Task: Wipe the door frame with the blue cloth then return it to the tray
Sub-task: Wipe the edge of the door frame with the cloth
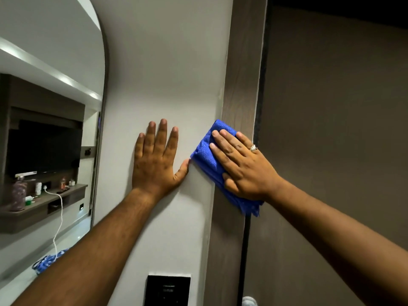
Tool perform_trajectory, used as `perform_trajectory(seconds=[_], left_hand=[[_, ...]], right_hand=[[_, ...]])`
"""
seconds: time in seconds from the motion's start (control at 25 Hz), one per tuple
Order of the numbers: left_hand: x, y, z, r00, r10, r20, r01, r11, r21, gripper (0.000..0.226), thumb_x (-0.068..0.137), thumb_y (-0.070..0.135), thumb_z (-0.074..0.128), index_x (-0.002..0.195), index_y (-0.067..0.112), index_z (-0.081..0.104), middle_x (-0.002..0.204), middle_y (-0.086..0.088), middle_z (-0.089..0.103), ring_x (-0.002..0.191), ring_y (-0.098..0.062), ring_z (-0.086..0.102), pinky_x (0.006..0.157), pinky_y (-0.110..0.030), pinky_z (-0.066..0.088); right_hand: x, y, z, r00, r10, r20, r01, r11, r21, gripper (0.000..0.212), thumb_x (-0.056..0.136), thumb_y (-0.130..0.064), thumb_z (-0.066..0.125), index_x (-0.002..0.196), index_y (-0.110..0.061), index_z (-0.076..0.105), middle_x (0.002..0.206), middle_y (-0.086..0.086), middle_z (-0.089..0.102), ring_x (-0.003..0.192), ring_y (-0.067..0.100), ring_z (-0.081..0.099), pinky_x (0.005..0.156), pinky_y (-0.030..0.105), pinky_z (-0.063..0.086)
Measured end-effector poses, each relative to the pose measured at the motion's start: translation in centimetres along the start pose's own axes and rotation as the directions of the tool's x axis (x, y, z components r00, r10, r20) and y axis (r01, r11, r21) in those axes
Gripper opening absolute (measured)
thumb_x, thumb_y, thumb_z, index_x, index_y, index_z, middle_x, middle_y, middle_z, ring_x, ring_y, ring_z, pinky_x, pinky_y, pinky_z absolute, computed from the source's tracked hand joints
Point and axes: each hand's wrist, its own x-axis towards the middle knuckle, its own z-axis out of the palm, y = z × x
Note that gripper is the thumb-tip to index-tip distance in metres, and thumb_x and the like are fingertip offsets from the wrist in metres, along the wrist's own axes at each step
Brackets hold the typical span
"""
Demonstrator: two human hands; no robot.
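1. Head view: the right hand lies flat, fingers spread, pressing the folded cloth against the frame at its edge with the wall.
2. The left hand is open and empty, palm braced on the wall, its thumb touching the cloth.
3. The tray is not in view.
4. To wipe well, the palm should likely keep even pressure and run along the frame's length, covering both edges.
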Motion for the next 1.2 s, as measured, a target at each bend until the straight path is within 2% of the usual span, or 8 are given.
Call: perform_trajectory(seconds=[0.12,0.28,0.48,0.56,0.64,0.84,1.08,1.2], left_hand=[[-0.1,0.0,0.1,1.0,-0.008,0.0,0.008,1.0,-0.009,0.081,0.088,0.058,0.032,0.153,0.015,0.013,0.163,-0.014,0.007,0.15,-0.032,0.003,0.12,-0.049,0.006],[0.0,0.0,0.1,1.0,-0.008,-0.001,0.008,1.0,-0.011,0.082,0.087,0.06,0.032,0.153,0.016,0.013,0.163,-0.013,0.006,0.15,-0.031,0.002,0.12,-0.051,0.008],[0.3,-0.1,0.0,1.0,-0.014,0.006,0.014,1.0,-0.005,0.083,0.084,0.061,0.033,0.153,0.018,0.016,0.163,-0.012,0.008,0.15,-0.031,0.004,0.119,-0.054,0.003],[0.4,0.0,-0.1,0.999,-0.033,0.006,0.033,0.999,0.0,0.084,0.083,0.061,0.034,0.153,0.019,0.017,0.163,-0.012,0.009,0.15,-0.031,0.004,0.118,-0.057,0.003],[0.4,0.2,0.0,0.999,-0.038,0.009,0.038,0.999,0.001,0.084,0.082,0.061,0.034,0.153,0.02,0.018,0.163,-0.012,0.009,0.15,-0.032,0.005,0.118,-0.058,0.005],[0.2,0.1,0.2,1.0,-0.03,-0.002,0.03,1.0,0.001,0.082,0.085,0.066,0.02,0.153,0.02,0.017,0.163,-0.012,0.01,0.15,-0.033,0.005,0.117,-0.06,0.009],[0.4,-0.1,0.0,1.0,-0.013,-0.006,0.013,1.0,0.002,0.083,0.083,0.062,0.032,0.152,0.018,0.021,0.162,-0.014,0.013,0.15,-0.033,0.008,0.117,-0.059,0.01],[0.3,-0.1,-0.2,1.0,-0.005,0.008,0.005,1.0,0.0,0.082,0.085,0.064,0.026,0.152,0.018,0.02,0.163,-0.013,0.011,0.15,-0.033,0.006,0.117,-0.058,0.008]], right_hand=[[3.2,4.3,-1.3,0.987,0.155,-0.039,-0.156,0.988,-0.019,0.071,0.085,-0.032,0.038,0.148,-0.004,0.024,0.157,0.02,0.021,0.147,0.032,0.015,0.12,0.048,0.013],[7.8,8.9,-3.4,0.928,0.371,-0.022,-0.371,0.929,0.007,0.074,0.086,-0.039,0.025,0.151,-0.01,0.008,0.162,0.015,0.004,0.149,0.025,-0.001,0.121,0.04,-0.003],[1.5,3.6,-1.4,0.998,0.05,-0.025,-0.05,0.999,-0.002,0.07,0.088,-0.034,0.04,0.148,-0.002,0.024,0.156,0.023,0.018,0.147,0.034,0.011,0.12,0.048,0.009],[-1.0,2.6,-0.5,0.998,0.056,-0.021,-0.055,0.998,0.023,0.069,0.088,-0.031,0.043,0.147,-0.001,0.025,0.156,0.023,0.02,0.147,0.034,0.013,0.12,0.049,0.013],[0.1,4.3,-0.8,0.984,0.174,-0.036,-0.172,0.984,0.041,0.071,0.087,-0.032,0.04,0.148,-0.001,0.021,0.157,0.023,0.017,0.147,0.034,0.011,0.12,0.049,0.012],[7.4,9.3,-3.1,0.88,0.474,0.021,-0.474,0.88,0.038,0.074,0.089,-0.043,0.021,0.151,-0.01,-0.003,0.161,0.014,-0.01,0.148,0.023,-0.013,0.12,0.039,-0.008],[4.9,4.1,-1.8,0.972,0.229,-0.045,-0.23,0.973,-0.008,0.075,0.088,-0.038,0.04,0.151,-0.006,0.013,0.16,0.019,0.008,0.148,0.031,0.003,0.12,0.046,0.003],[0.1,1.5,-0.6,0.988,0.155,-0.004,-0.155,0.988,0.013,0.072,0.091,-0.038,0.042,0.15,-0.006,0.019,0.159,0.018,0.013,0.148,0.03,0.007,0.121,0.048,0.009]])
